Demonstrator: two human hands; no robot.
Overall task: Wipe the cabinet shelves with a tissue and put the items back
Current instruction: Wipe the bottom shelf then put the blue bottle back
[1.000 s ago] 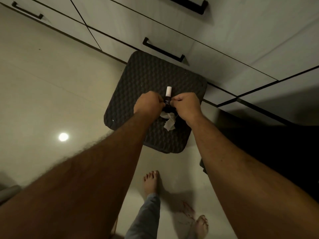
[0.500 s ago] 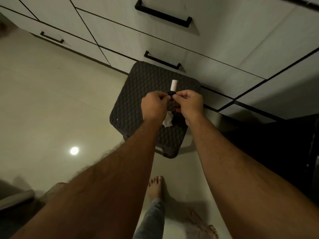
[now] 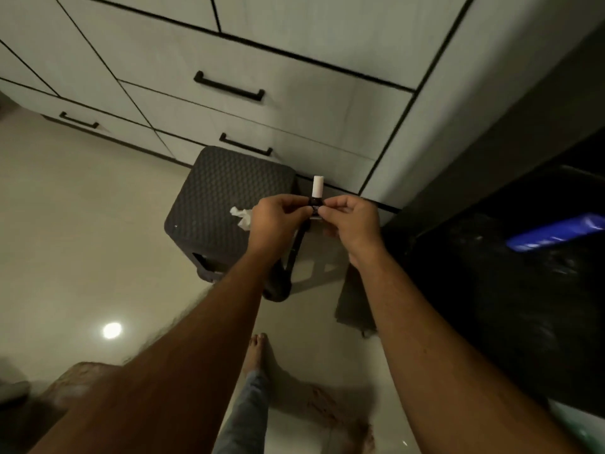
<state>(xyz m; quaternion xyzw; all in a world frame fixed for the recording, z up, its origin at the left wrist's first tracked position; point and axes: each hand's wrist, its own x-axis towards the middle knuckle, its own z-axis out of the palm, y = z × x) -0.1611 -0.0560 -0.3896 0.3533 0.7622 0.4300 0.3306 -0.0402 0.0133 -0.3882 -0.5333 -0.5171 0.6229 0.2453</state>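
I am holding a small bottle up in both hands at the centre of the frame.

My left hand (image 3: 273,221) and right hand (image 3: 352,221) are pinching the small dark bottle (image 3: 316,204) between curled fingertips, its white cap (image 3: 318,186) pointing toward the top of the frame. A crumpled white tissue (image 3: 241,217) is poking out at the left edge of my left hand (I cannot tell whether the fingers are gripping it or it is lying on the stool). The dark textured stool (image 3: 222,198) is standing on the pale floor (image 3: 82,224) just left of centre, against the white cabinet drawers (image 3: 294,80) with black handles filling the upper frame. A blue object (image 3: 556,232) is glowing in the dark area at right.
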